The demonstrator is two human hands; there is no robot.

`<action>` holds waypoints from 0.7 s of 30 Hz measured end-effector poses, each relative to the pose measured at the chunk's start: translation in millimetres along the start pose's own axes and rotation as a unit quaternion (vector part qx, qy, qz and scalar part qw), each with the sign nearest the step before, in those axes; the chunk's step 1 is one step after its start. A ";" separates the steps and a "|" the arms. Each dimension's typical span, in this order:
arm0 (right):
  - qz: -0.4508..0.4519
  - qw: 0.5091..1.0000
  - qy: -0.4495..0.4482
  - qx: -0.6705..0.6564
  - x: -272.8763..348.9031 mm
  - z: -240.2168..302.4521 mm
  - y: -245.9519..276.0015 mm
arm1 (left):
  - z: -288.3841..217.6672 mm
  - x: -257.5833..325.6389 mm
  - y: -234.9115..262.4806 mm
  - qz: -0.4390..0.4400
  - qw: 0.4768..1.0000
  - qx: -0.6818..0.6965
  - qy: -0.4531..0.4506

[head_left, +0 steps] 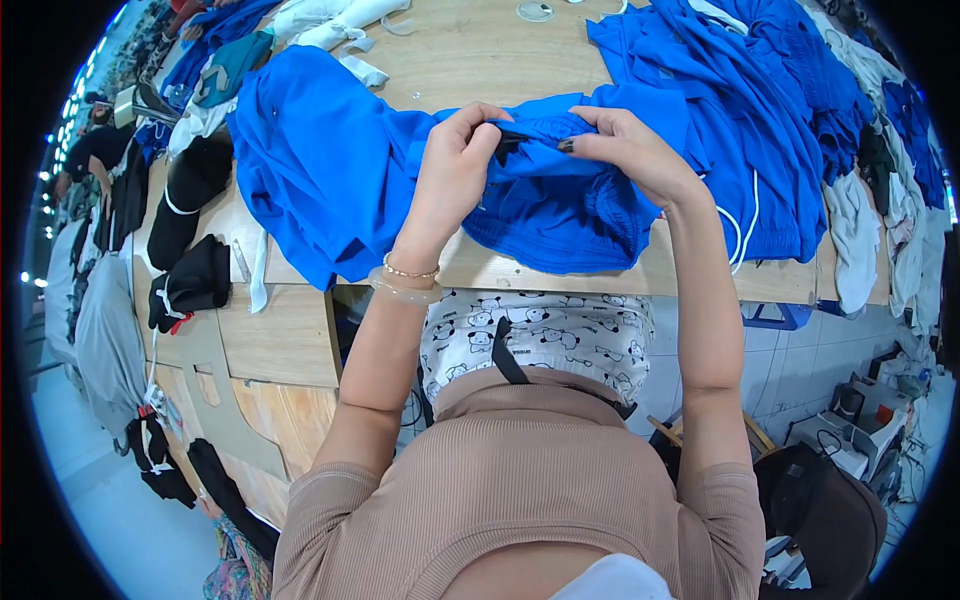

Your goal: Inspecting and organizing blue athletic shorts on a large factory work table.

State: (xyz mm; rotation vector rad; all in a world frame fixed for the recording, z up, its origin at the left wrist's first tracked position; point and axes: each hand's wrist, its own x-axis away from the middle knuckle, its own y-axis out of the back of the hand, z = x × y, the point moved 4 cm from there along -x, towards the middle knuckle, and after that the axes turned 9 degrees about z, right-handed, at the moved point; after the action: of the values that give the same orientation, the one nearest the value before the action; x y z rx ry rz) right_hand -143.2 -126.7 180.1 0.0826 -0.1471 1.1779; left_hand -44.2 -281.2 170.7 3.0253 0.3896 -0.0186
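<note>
Blue garment [550,225] is what you have in both hands, its gathered edge turned toward you at the near side of the bench [460,75]. Nearest, white cloth printed with cartoon figures [540,330] covers your lap, below the bench edge. Just beyond it, the garment's ruffled opening sags between your wrists, and its smooth part spreads out to your left. Your left hand [480,140] is nearly closed, thumb and forefinger pinching the fabric; something dark shows beside the fingertips, but you cannot tell what. Your right hand [600,138] is partly curled, thumb and forefinger set apart with a fold of the same cloth gripped between them. To your right, a heap of blue garments [740,150] lies beside it, white cord [752,215] trailing from its near side. Off to your left, a tied black bundle [205,275] lies near a narrow white strip [259,275], with a second black bundle [195,185] farther back. Beyond those are teal cloth [233,70], white fabric scraps [350,20] and, farthest, a small round disc [535,11].
</note>
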 end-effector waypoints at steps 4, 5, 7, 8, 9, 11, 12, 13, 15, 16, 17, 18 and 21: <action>0.033 0.995 -0.028 0.087 0.6 -1.1 0.9 | -2.1 0.6 -2.3 0.068 0.997 -0.018 0.034; 0.013 0.996 -0.026 0.079 0.7 -2.1 3.2 | -3.9 1.5 -2.0 0.067 0.997 -0.019 0.036; -0.024 1.000 -0.011 -0.012 0.6 -6.1 5.7 | -6.6 1.7 -2.3 0.107 0.992 -0.009 0.064; -0.028 0.999 -0.021 -0.012 -0.5 -8.5 6.1 | -8.9 3.0 -0.3 0.106 0.992 -0.009 0.065; -0.015 0.998 -0.027 -0.051 -1.8 -11.3 4.3 | -12.7 3.0 -0.7 0.142 0.988 -0.038 0.047; -0.001 0.995 -0.035 -0.091 -3.1 -14.4 1.5 | -16.2 3.8 -1.7 0.178 0.981 -0.067 0.032; -0.002 0.994 -0.040 -0.103 -3.4 -15.0 0.8 | -17.4 2.2 1.7 0.145 0.989 -0.035 0.023; -0.010 0.992 -0.055 -0.114 -3.2 -15.9 0.3 | -18.1 1.4 3.4 0.120 0.993 0.001 0.009; 0.001 0.989 -0.054 -0.137 -3.0 -13.6 -2.1 | -15.0 -0.3 5.6 0.100 0.995 -0.008 0.028; -0.009 0.985 -0.066 -0.160 -2.5 -13.4 -2.6 | -11.7 -0.7 5.5 0.096 0.993 0.042 0.048; 0.003 0.985 -0.064 -0.158 -2.3 -11.7 -4.2 | -7.8 -0.8 5.0 0.091 0.989 0.092 0.074; 0.001 0.985 -0.063 -0.163 -2.1 -10.6 -5.1 | -6.6 -1.1 4.9 0.091 0.989 0.092 0.068; 0.009 0.984 -0.059 -0.170 -3.4 -8.5 -7.4 | -0.6 -0.4 3.7 0.091 0.972 0.198 0.093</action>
State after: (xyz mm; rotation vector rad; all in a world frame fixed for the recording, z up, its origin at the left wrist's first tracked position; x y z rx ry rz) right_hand -137.0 -131.4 171.3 -0.1491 -0.4522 1.1508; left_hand -43.6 -284.8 171.6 3.4596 0.1287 0.2274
